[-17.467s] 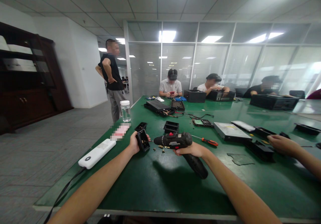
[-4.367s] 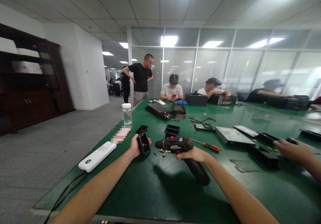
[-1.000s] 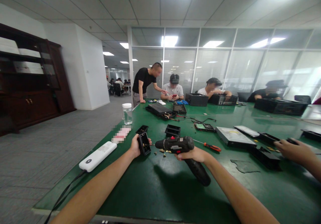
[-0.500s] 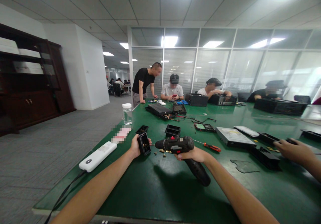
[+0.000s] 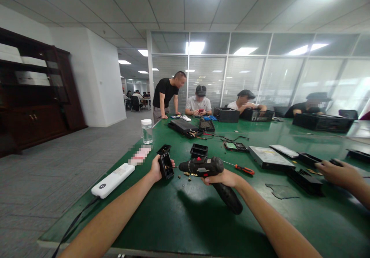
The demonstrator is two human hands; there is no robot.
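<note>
My left hand (image 5: 157, 169) is closed around a small black box-like housing (image 5: 167, 166), tilted with its open side toward the drill. Small brass-coloured parts show inside it. In my right hand (image 5: 224, 178) is a black cordless drill (image 5: 202, 166), lying sideways with its chuck pointing left at the housing. The thin bit reaches to the housing's edge; whether it touches a screw is too small to tell. Beneath the drill, several small brass pieces (image 5: 187, 174) lie on the green table (image 5: 185, 227). A similar black tray-like part (image 5: 199, 150) sits just beyond.
A screwdriver with an orange-black handle (image 5: 244, 169), an optical drive (image 5: 271, 158) and black plastic parts (image 5: 305, 181) lie to the right, near another person's hand (image 5: 339, 173). At left are a white power bank-like device (image 5: 113, 180) and a lidded clear jar (image 5: 147, 131). Several people work across the table.
Almost nothing differs. The housing and the drill hold nearly the same positions, with at most a very slight shift at the bit.
</note>
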